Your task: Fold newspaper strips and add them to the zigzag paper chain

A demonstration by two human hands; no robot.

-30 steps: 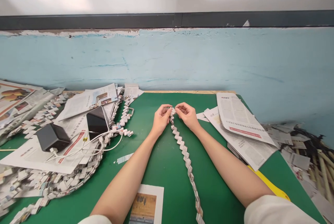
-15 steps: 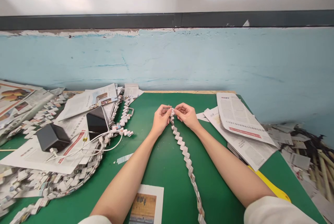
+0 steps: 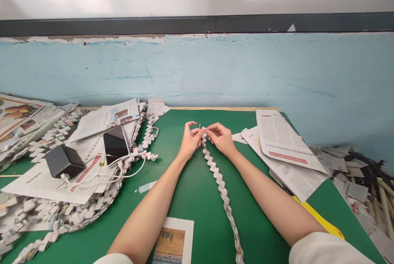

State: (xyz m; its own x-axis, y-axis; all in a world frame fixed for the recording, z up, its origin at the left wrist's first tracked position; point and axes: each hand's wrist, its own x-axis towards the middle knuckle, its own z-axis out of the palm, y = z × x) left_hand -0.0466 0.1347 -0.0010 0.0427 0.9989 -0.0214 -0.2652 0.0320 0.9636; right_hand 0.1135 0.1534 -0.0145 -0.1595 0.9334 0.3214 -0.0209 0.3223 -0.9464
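Observation:
A zigzag chain of folded newspaper strips (image 3: 219, 178) runs from the near edge of the green table (image 3: 258, 198) up to my hands. My left hand (image 3: 191, 140) pinches the chain's far end between thumb and a finger, with its index finger lifted away. From the other side, my right hand (image 3: 221, 137) grips the same end with thumb and fingertips. A thin strip end sticks up between the two hands. The exact fold under my fingertips is too small to make out.
Folded newspapers (image 3: 283, 145) lie at the right, over a yellow object (image 3: 323, 219). Leftward are a phone (image 3: 116, 143), a black block (image 3: 64, 161) with a white cable, and heaped paper chains (image 3: 89, 210). A printed sheet (image 3: 189, 239) lies near my left forearm. A blue wall (image 3: 197, 71) stands behind.
My left index finger has lifted off the chain's end and the thin strip end shows more. Both hands stay in nearly the same place.

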